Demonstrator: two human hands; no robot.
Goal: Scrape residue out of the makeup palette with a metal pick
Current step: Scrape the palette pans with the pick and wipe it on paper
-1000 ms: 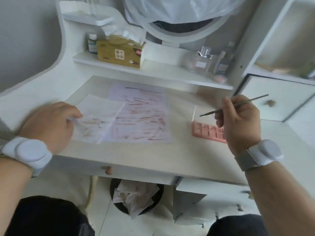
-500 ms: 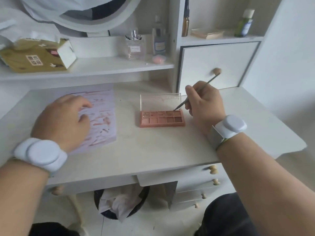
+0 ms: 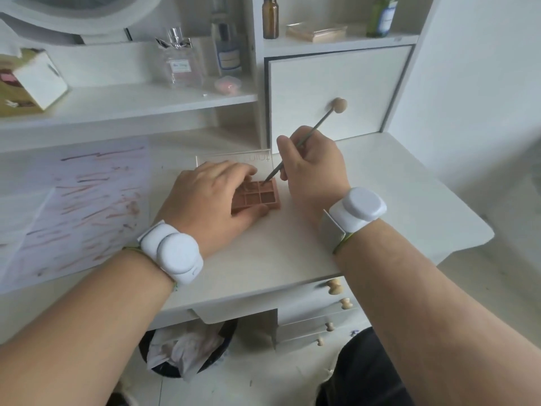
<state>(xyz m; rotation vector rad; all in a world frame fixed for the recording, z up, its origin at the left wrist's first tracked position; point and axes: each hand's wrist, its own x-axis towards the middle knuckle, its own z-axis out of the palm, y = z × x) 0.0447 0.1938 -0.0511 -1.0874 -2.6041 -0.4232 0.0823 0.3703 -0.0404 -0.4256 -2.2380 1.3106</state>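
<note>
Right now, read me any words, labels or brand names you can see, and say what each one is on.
Nothing here reads with certainty.
Palette lid: faint lettering near its right end, perhaps "tutu", too faint to be sure.
Perfume bottle: white label, print too blurred.
Blue bottle: pale label, print too small.
Green bottle: label blurred.
Tissue box: markings blurred.
Brown bottle: no label visible.

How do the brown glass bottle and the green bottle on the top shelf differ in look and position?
The brown glass bottle is dark amber and stands at the left end of the top shelf; the green bottle is lighter, greenish, and stands at the right end. The green bottle carries a pale label, while none shows on the brown one. A flat beige box lies between them. Both stand upright.
</note>
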